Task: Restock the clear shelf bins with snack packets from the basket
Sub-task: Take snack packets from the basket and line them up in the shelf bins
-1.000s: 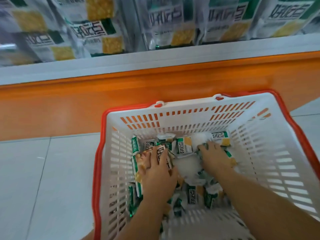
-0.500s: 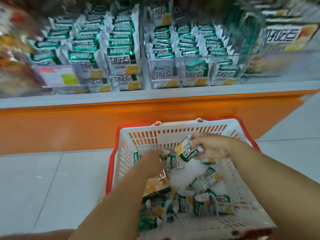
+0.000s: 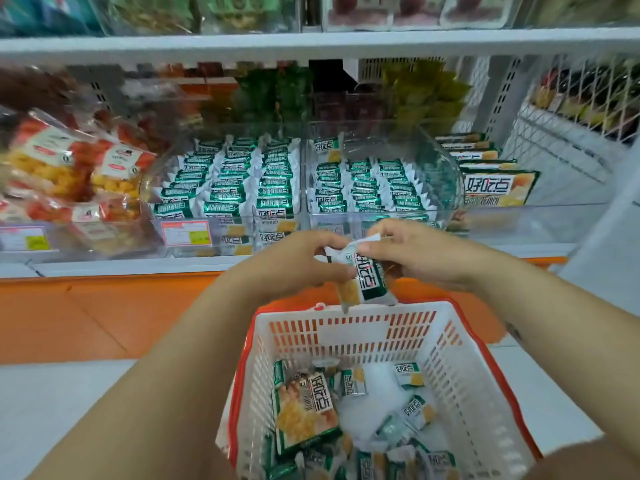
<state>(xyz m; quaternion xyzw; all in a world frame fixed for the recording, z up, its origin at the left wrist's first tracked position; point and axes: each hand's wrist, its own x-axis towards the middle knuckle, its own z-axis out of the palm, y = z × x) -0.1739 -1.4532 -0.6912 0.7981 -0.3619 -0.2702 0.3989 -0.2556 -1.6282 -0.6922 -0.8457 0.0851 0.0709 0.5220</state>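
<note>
Foil packets [image 3: 365, 280]: small stack pinched between both hands.
Left hand [image 3: 291, 261]: fingers curled on stack's left side.
Right hand [image 3: 419, 258]: pinches top edge.
Right clear bin [image 3: 453, 181]: just beyond fingertips; square stack, slot upright behind rows.
Basket [image 3: 346, 332]: below wrists, more packets.

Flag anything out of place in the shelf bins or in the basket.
In the right clear bin, one packet stands upright at the back left, face out, while the rest lie in neat rows. In the basket, one large packet lies among small ones. Nothing looks spilled or torn.
</note>
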